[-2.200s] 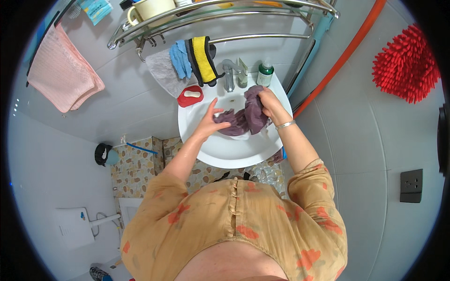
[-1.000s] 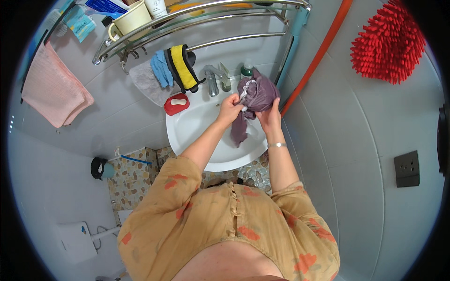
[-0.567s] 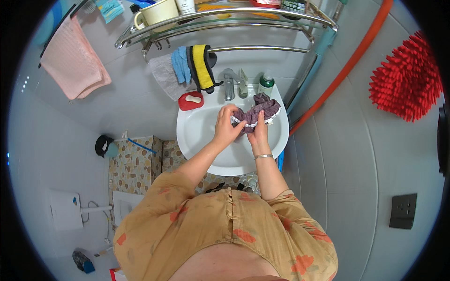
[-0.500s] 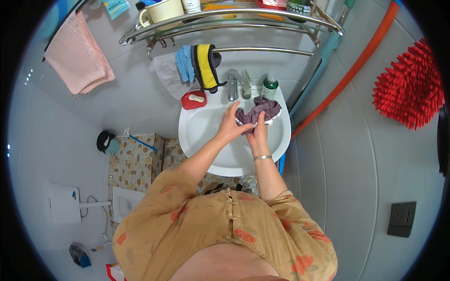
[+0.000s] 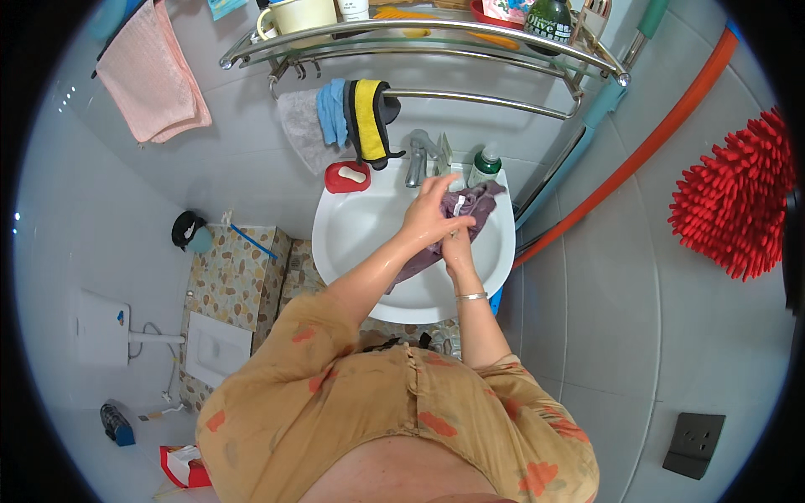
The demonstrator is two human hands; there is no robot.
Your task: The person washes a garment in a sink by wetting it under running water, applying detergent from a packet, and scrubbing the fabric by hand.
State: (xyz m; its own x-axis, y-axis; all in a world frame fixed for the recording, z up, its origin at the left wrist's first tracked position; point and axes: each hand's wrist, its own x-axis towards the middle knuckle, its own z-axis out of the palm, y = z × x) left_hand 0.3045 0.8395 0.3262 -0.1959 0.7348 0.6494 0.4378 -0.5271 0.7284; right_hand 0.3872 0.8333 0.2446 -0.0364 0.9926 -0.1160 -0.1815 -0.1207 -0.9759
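Observation:
A crumpled purple garment [image 5: 476,210] with a small white tag is spread between my hands above the white washbasin [image 5: 329,243]. One end of it hangs down toward the bowl's near side. My left hand [image 5: 429,216] lies against the cloth with its fingers stretched apart, its thumb reaching over toward the right. My right hand [image 5: 457,250] holds the garment from below; its fingers are mostly hidden by the cloth and the left thumb. Just beyond my hands stand the metal faucet [image 5: 417,158] and a green bottle [image 5: 485,165] with a pale cap.
A red soap dish [image 5: 347,178] with white soap sits on the basin's left rim. Cloths hang from the rail [image 5: 478,100] below a glass shelf. On the right are an orange hose [image 5: 641,151] and a red shaggy mop head [image 5: 734,201]. A squat toilet [image 5: 216,348] lies at left.
The garment has been turned and opened out, showing its white tag, and one end now hangs lower left. My left hand has moved right, over the cloth. The view has shifted slightly.

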